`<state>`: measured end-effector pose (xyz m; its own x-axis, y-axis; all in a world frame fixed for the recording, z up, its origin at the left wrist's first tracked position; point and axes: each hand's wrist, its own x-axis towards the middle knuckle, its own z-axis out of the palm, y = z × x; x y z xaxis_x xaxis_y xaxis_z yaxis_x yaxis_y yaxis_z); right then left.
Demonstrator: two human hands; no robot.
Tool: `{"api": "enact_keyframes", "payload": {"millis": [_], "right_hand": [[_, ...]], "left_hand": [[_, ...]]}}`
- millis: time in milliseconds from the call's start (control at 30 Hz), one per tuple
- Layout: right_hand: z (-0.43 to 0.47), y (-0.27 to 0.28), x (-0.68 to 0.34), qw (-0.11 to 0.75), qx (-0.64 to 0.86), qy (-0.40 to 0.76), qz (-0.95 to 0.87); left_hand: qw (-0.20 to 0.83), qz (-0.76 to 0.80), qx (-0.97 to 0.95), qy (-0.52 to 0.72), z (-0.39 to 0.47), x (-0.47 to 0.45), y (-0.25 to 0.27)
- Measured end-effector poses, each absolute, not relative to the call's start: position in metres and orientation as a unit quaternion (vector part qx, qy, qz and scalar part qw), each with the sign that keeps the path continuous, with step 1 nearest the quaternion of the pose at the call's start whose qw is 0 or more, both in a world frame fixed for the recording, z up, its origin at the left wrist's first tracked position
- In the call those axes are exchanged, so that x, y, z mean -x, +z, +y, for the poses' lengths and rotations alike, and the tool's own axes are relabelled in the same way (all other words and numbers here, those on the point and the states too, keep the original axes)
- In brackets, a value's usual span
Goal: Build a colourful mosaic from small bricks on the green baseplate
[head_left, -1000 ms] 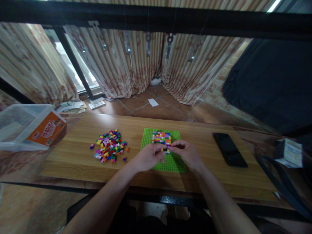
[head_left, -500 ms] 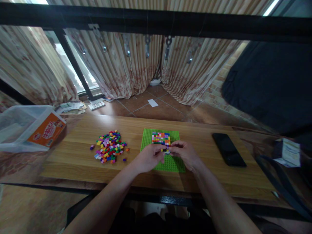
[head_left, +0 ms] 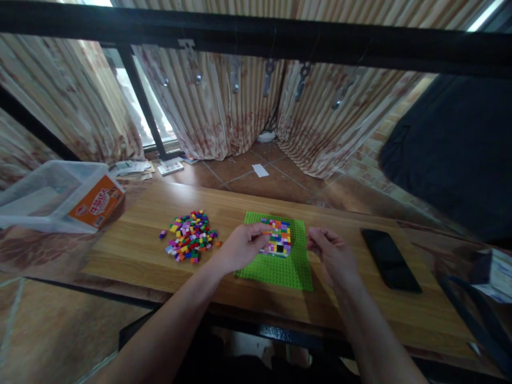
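Observation:
A block of small multicoloured toy bricks point(head_left: 283, 237) stands on a green studded baseplate point(head_left: 294, 272). My left hand point(head_left: 242, 248) is at the block's left side, with thumb and fingers closed around its edge and covering part of it. Just past the baseplate's right edge is my right hand point(head_left: 334, 256), raised over the table with its fingers curled and the fingertips pinched together. Whatever they may hold is too small to make out. One dark square shows low on the block's near face.
Loose bricks lie in a pile point(head_left: 192, 234) on the left of the wooden table point(head_left: 136, 250). A clear plastic box point(head_left: 52, 197) with an orange label stands at the far left. To the right lies a black phone point(head_left: 390, 260). Curtains point(head_left: 240, 117) hang beyond the table.
My right hand has moved right, away from the brick block and off the baseplate. My left hand stays at the block's left side. The view has turned slightly.

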<state>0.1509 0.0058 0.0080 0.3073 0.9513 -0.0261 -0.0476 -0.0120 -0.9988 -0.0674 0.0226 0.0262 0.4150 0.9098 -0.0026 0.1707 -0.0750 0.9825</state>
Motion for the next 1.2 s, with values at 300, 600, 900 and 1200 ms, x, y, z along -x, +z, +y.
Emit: {"api": "enact_keyframes", "payload": {"millis": [300, 600, 900, 1200], "right_hand": [[-0.019, 0.013, -0.097, 0.478, 0.538, 0.384, -0.578], [-0.035, -0.013, -0.033, 0.340, 0.449, 0.288, -0.775], [-0.025, -0.032, 0.015, 0.263, 0.443, 0.169, -0.840], [-0.026, -0.027, 0.010, 0.287, 0.457, 0.220, -0.813]], "left_hand": [[0.469, 0.482, -0.470, 0.571, 0.042, 0.098, 0.042], [0.452, 0.465, -0.424, 0.633, 0.045, 0.114, 0.047], [0.380, 0.554, -0.555, 0.490, 0.046, 0.136, 0.034], [0.226, 0.634, -0.718, 0.176, 0.032, 0.151, 0.027]]}}
